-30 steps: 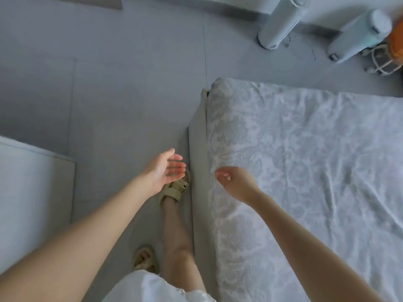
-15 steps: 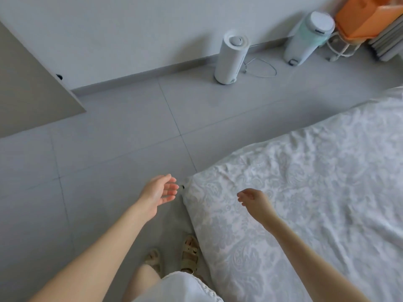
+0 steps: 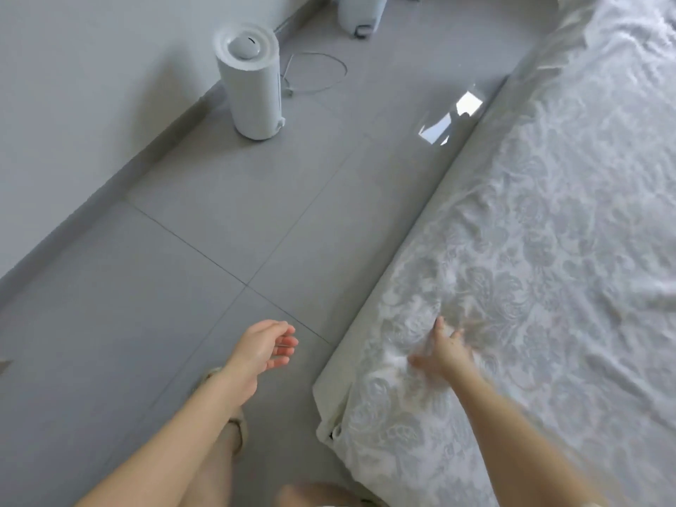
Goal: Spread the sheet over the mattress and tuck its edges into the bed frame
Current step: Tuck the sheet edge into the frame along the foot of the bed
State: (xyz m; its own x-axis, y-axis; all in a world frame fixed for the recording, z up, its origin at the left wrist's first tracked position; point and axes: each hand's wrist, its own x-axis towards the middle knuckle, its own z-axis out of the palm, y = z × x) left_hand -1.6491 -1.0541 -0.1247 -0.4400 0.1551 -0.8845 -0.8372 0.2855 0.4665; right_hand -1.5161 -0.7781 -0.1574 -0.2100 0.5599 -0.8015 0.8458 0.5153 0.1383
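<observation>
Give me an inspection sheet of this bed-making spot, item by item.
Surface: sheet lies spread out, wrinkled.
Job's things: bed frame edge shows beside the sheet.
Clutter: nothing seen.
Hands: left hand open above the floor; right hand blurred, fingers spread on the sheet.
Cables: white cable looped on the floor by the cylinder appliance.
Surroundings: grey tiles, wall.

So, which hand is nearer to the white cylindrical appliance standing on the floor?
Left. The left hand is over the grey floor, on the same side as the white cylindrical appliance. The right hand is over the white patterned sheet, farther away.
</observation>
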